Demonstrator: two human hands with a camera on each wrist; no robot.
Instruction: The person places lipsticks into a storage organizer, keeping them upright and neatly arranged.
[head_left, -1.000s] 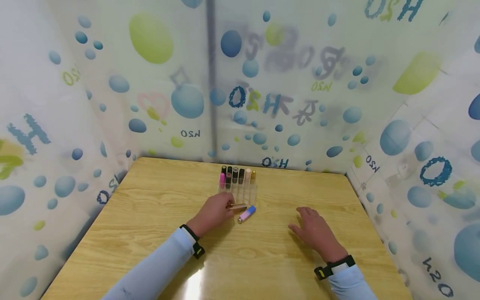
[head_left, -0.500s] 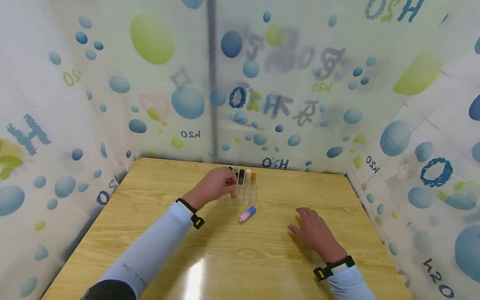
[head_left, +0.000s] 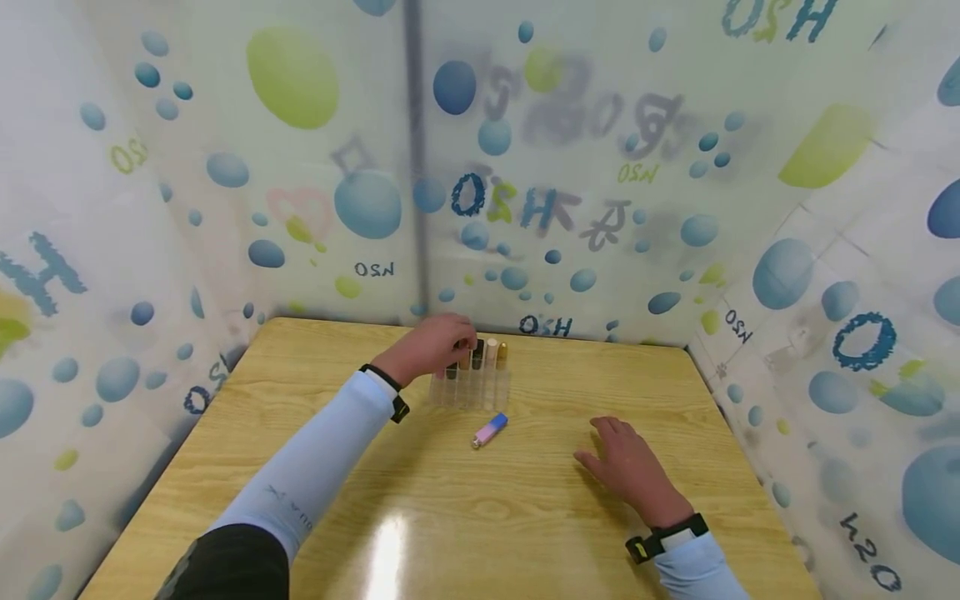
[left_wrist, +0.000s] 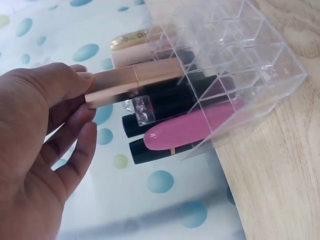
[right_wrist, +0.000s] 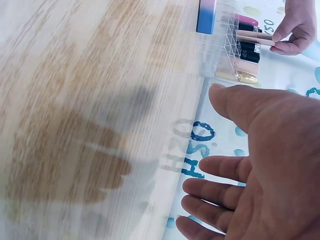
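My left hand (head_left: pixel 438 346) pinches a rose-gold lipstick tube (left_wrist: pixel 135 82) by its end between thumb and fingers. The tube's other end sits in a compartment of the clear plastic lipstick organizer (left_wrist: pixel 240 45). Beside it in the organizer stand a pink lipstick (left_wrist: pixel 185 127), several black tubes, a pale pink one and a gold one (head_left: pixel 502 352). In front of the organizer a pink-and-blue tube (head_left: pixel 490 431) lies on the table. My right hand (head_left: pixel 626 462) hovers over the table at the right, fingers loosely extended, holding nothing.
The wooden table (head_left: pixel 450 517) meets a wall covering (head_left: pixel 600 167) with blue and green dots at its back edge. The organizer stands near that back edge, and its front compartments hold nothing.
My left hand has lifted the rose-gold tube from near the pink-and-blue tube, carried it back and set its end into the organizer. The right hand has stayed in place.
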